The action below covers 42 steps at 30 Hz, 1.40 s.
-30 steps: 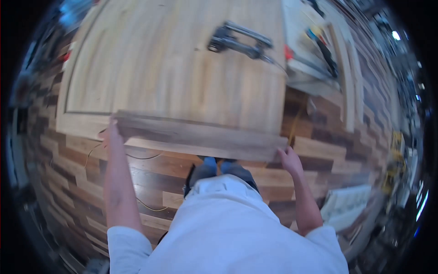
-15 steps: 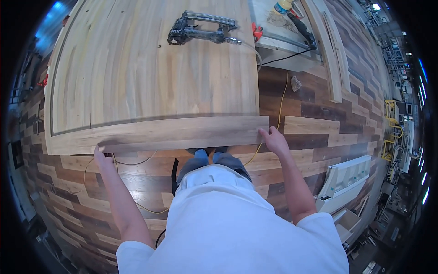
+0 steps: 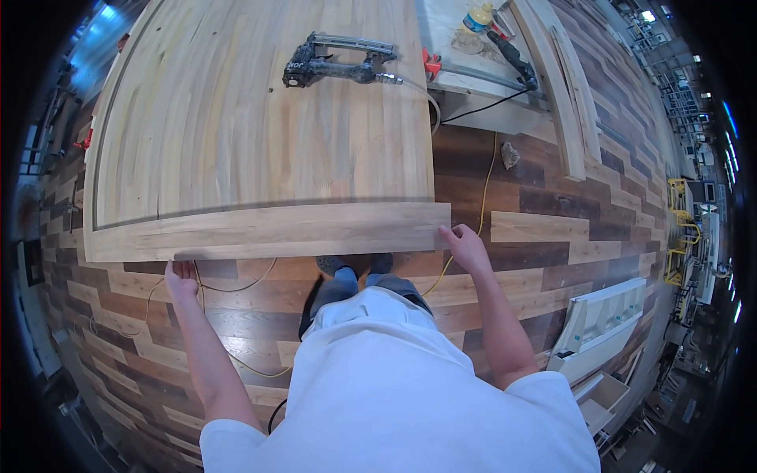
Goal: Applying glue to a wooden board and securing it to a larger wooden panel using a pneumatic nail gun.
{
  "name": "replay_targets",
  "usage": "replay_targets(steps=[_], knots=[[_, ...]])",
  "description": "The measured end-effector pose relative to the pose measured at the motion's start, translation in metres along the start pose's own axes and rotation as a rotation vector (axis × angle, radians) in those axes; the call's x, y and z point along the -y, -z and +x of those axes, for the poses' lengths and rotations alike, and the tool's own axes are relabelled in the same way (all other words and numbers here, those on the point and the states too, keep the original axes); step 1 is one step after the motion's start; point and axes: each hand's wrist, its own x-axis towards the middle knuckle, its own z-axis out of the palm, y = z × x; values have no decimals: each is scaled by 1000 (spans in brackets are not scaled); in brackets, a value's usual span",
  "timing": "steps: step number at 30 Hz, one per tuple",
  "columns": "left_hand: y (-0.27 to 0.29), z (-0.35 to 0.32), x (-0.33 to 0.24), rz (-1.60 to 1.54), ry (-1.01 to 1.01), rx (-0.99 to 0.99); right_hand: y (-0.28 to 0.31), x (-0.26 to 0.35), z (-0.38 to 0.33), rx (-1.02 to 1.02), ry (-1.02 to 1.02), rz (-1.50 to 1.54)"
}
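A long, flat wooden board (image 3: 272,232) lies along the near edge of a wide wooden panel (image 3: 260,142), its right end sticking out past the panel's side. At that end my right hand (image 3: 467,246) pinches the board's corner between thumb and fingers. My left hand (image 3: 182,281) is at the board's near edge toward the left, palm turned up, fingers extended and touching the edge; the fingertips are partly hidden there. On the panel's far part rests a black and silver nail gun (image 3: 335,61), with a hose running off to the right.
A pale bench (image 3: 489,110) beyond the panel's right side holds a yellow-capped bottle (image 3: 478,17), a black-handled tool (image 3: 512,57) and a red clamp (image 3: 431,65). Long planks (image 3: 556,94) stand farther right. A yellow cord (image 3: 484,197) crosses the plank floor; white drawer-like parts (image 3: 601,323) sit lower right.
My left hand has slipped down from its hold on the board, its thumb leaving the top face. The right hand keeps its pinch. The whole view has shifted slightly.
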Motion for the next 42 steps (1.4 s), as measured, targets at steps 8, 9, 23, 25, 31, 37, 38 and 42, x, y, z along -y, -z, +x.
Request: replay_targets(steps=[8, 9, 23, 25, 31, 37, 38, 42], knots=[[113, -58, 138, 568, 67, 128, -23, -38, 22, -463, 486, 89], [123, -77, 155, 596, 141, 62, -20, -30, 15, -437, 565, 88], [198, -106, 115, 127, -41, -269, -143, 179, -64, -15, 1442, -318], [173, -76, 69, 67, -157, -156, -186, 226, -80, -2, 1521, -360], [96, 37, -67, -73, -418, 92, -329, 374, -147, -49, 1622, -563], [40, 97, -145, -140, -441, 240, -393, 433, -161, -60, 1471, -735], [38, 106, -145, -143, -428, 245, -394, 435, -162, -72, 1461, -758], [33, 130, -130, -28, -473, 117, -400, 444, -169, -87, 1438, -802]])
